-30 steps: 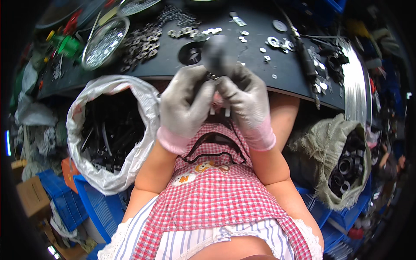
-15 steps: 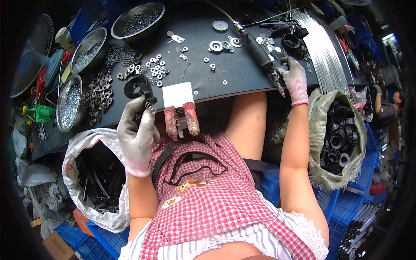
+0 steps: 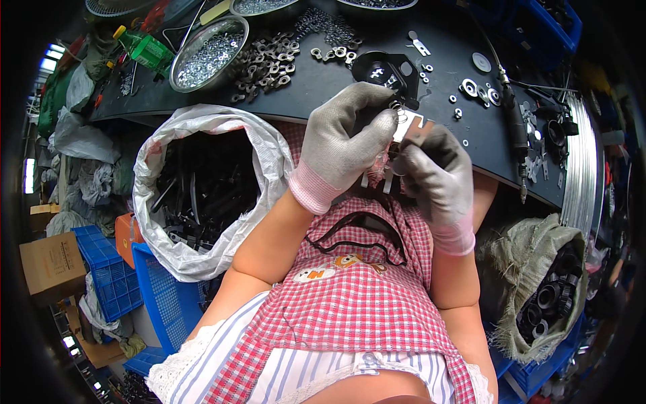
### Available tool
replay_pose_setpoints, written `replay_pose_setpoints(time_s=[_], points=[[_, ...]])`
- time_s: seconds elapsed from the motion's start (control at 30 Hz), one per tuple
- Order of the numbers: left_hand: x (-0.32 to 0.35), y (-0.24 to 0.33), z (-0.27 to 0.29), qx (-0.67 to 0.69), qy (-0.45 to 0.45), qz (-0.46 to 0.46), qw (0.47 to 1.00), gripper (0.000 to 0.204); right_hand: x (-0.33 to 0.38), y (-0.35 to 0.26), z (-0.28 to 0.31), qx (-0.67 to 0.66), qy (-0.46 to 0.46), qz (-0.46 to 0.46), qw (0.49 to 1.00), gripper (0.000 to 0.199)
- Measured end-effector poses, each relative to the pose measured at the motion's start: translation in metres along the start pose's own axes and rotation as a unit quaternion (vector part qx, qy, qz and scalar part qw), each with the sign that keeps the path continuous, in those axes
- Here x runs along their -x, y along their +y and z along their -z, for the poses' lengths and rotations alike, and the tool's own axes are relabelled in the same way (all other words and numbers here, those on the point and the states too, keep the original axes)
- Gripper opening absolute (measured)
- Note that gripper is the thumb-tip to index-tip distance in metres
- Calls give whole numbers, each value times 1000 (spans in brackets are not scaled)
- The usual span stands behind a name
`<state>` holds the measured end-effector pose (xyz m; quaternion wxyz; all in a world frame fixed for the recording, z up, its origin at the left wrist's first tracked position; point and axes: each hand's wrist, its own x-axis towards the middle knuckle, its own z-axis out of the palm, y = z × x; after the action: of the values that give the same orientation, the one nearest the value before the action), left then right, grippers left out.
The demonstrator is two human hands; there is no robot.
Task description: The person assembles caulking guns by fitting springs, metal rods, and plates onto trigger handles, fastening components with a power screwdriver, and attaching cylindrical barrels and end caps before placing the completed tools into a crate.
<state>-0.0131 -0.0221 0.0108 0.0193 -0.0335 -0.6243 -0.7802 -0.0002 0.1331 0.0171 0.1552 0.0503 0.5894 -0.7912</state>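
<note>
My left hand (image 3: 346,138), in a grey-coated glove, is closed on a black plastic ring-shaped part (image 3: 410,91) over the table's front edge. A small coil spring (image 3: 396,106) shows at its fingertips. Close beside it, my right hand (image 3: 441,176), gloved alike, pinches a small flat metal plate (image 3: 418,130) with a notched end. Beneath both hands is a white block (image 3: 406,121), partly covered. Below that, a pink-wrapped support (image 3: 378,172) is mostly hidden by the gloves.
Metal bowls of small parts (image 3: 210,57) line the far left, beside loose metal clips (image 3: 266,64). A power screwdriver (image 3: 516,128) lies to the right near long metal rods (image 3: 582,158). Sacks of black parts flank me, a white one (image 3: 148,182) left and a woven one (image 3: 515,269) right.
The view has turned left. My right hand has left the power screwdriver and now holds a metal plate beside my left hand. My left hand, with the black part, has come over the white block.
</note>
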Motion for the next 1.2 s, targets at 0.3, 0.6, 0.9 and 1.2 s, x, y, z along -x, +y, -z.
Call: replay_pose_setpoints(time_s=[0.3, 0.6, 0.9, 1.2], points=[[1, -3, 18, -65, 19, -57, 996, 23, -12, 7, -13, -209, -211, -75, 952, 20], [8, 3, 13, -15, 6, -20, 1000, 29, -11, 7, -29, -76, -93, 6, 993, 20], [62, 4, 45, -42, -55, 25, 997, 55, -68, -15, 1, 249, -302, 18, 920, 23], [73, 8, 59, 5, 55, 92, 994, 45, -207, -7, -58, 708, -29, 206, 675, 44]])
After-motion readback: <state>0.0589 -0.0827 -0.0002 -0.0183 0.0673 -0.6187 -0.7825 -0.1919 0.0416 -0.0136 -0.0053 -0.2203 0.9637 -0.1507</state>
